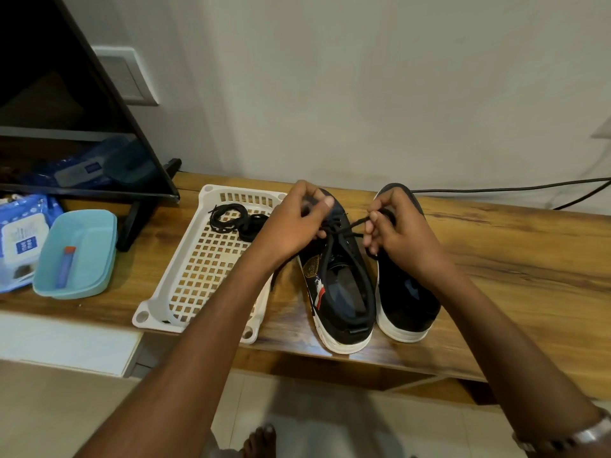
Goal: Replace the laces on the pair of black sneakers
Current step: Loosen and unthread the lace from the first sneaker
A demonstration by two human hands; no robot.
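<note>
Left hand [297, 223]: fingers curled, pinched the lace [344, 229] over the left shoe [340, 285].
Right hand [396, 236]: pinched the lace's other end.

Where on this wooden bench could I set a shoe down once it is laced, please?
The widest bare wood lies right of the right sneaker, below the black cable. The near half of the white basket is free too; coiled laces fill its far end. Left is crowded: a blue tub, wipes packet, TV stand.
</note>
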